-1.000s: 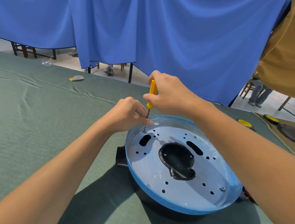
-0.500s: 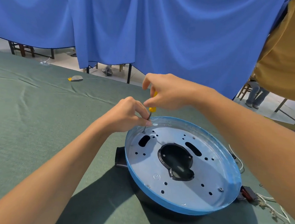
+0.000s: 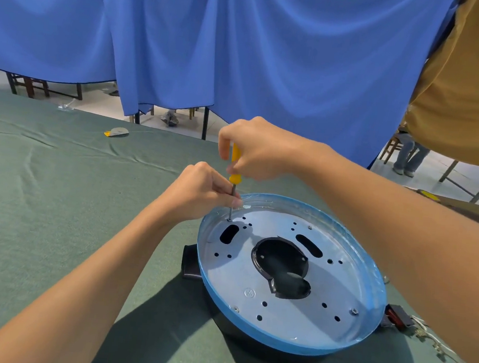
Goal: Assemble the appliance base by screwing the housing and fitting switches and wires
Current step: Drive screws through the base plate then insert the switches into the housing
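Two hands (image 3: 252, 150) (image 3: 199, 192) gripping screwdriver (image 3: 234, 177), plate stamp (image 3: 249, 292) illegible

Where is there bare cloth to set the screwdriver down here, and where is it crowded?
Free: the green cloth left of the appliance base, out to the yellow-grey scrap at the far edge. Crowded: right of the base, where the red switch and white wires lie.

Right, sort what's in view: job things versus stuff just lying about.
Job: screwdriver, gripped by left hand and right hand; housing; switch; wires.
Lying about: yellow-grey scrap; clear scrap.
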The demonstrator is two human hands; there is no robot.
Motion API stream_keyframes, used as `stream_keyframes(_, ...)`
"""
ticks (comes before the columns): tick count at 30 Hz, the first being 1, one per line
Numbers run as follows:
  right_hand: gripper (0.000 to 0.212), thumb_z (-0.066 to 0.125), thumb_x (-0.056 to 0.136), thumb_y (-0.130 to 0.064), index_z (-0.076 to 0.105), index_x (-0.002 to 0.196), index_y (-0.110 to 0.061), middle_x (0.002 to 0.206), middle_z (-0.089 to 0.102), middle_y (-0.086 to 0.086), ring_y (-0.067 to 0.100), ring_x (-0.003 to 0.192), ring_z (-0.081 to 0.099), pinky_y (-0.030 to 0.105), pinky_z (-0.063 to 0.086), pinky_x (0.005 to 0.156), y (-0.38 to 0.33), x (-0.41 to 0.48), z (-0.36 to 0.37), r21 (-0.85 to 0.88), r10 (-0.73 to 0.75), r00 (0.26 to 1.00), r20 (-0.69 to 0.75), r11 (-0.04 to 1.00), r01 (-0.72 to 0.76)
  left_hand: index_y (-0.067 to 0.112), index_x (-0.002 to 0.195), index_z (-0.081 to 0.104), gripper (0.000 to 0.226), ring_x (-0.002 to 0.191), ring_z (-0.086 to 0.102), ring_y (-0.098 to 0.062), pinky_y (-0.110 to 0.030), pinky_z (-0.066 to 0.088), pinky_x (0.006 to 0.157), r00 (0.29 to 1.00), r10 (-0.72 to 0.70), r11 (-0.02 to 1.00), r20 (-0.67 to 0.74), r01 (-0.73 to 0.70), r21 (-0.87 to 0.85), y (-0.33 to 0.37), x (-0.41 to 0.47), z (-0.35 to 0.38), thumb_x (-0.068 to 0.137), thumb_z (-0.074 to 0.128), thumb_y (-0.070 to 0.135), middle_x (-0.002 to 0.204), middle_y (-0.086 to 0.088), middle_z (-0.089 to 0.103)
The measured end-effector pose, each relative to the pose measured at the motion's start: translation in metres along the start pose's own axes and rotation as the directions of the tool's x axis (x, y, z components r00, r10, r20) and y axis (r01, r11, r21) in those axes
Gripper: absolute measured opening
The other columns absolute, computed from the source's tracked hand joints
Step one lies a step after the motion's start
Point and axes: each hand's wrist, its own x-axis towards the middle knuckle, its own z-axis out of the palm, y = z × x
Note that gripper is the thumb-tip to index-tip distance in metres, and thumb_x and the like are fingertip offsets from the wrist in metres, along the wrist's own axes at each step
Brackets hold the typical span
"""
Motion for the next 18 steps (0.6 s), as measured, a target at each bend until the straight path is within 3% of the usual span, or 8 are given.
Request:
stream_keyframes(3,0.018,0.064,0.088,-0.032,0.052,0.082,-0.020,0.082,0.043,0.001,0.027,0.085,0.053,0.033,0.039,0.060,-0.002,0.002,0.008,-0.039,0.067,0.990,-0.121,0.997,-0.072,0.023,0.081,0.080,0.007,0.082,0.069,-0.001,-0.033,0.055,0.087,0.998,-0.023,0.999,0.060,0.024,-0.025,0.001,-0.001,-0.002,0.078,0.082,0.017,0.079,0.019,0.075)
stream_keyframes(6,0.034,0.057,0.092,-0.040,0.039,0.072,-0.019,0.074,0.034,-0.001,0.020,0.063,0.039,0.035,0.034,0.064,-0.002,0.005,0.013,-0.092,0.173,0.974,-0.143,0.978,-0.187,0.029,0.067,0.077,0.014,0.071,0.069,-0.008,-0.032,0.053,0.075,0.998,-0.034,0.998,-0.050,0.031,-0.056,0.001,-0.001,0.000,0.070,0.088,0.021,0.068,0.008,0.074)
stream_keyframes(8,0.039,0.058,0.091,-0.041,0.037,0.066,-0.020,0.073,0.040,0.002,0.021,0.061,0.042,0.035,0.036,0.059,-0.003,0.005,0.010,-0.091,0.173,0.980,-0.099,0.979,-0.182,0.031,0.060,0.075,0.018,0.068,0.067,-0.015,-0.036,0.052,0.074,0.996,-0.022,0.999,-0.086,0.018,-0.046,0.000,-0.002,0.001,0.068,0.089,0.022,0.066,0.003,0.073)
stream_keyframes(11,0.006,0.060,0.088,-0.023,0.059,0.086,-0.018,0.090,0.059,0.005,0.025,0.083,0.059,0.036,0.051,0.065,-0.003,0.006,0.003,-0.044,0.060,0.998,-0.012,0.997,-0.061,0.029,0.071,0.078,0.015,0.087,0.072,-0.017,-0.043,0.055,0.088,1.000,-0.013,0.997,0.022,0.015,-0.072,0.001,-0.003,-0.002,0.076,0.083,0.016,0.074,0.007,0.076)
stream_keyframes(12,0.004,0.059,0.089,-0.019,0.060,0.092,-0.018,0.094,0.059,0.004,0.025,0.088,0.059,0.037,0.052,0.067,-0.002,0.006,0.003,-0.028,0.034,0.999,-0.027,0.999,-0.035,0.030,0.074,0.078,0.016,0.089,0.072,-0.016,-0.044,0.054,0.091,0.998,-0.008,0.997,0.066,0.013,-0.074,0.001,-0.003,-0.004,0.079,0.081,0.015,0.076,0.009,0.076)
stream_keyframes(15,0.007,0.054,0.094,-0.021,0.052,0.089,-0.016,0.082,0.044,0.003,0.028,0.083,0.054,0.035,0.043,0.060,-0.001,0.007,0.012,-0.086,0.041,0.990,-0.137,0.995,-0.053,0.026,0.076,0.079,0.010,0.088,0.073,-0.015,-0.044,0.054,0.091,0.996,-0.008,0.997,0.087,0.014,-0.069,0.001,-0.004,-0.003,0.081,0.079,0.017,0.076,0.008,0.076)
stream_keyframes(18,0.025,0.052,0.099,-0.029,0.044,0.081,-0.013,0.076,0.037,0.003,0.024,0.067,0.046,0.032,0.033,0.051,0.002,0.008,0.018,-0.158,0.106,0.982,-0.157,0.979,-0.131,0.019,0.073,0.080,0.006,0.081,0.071,-0.019,-0.044,0.054,0.082,0.999,-0.014,0.999,-0.035,0.013,-0.039,0.002,-0.005,0.006,0.073,0.085,0.023,0.070,0.005,0.075)
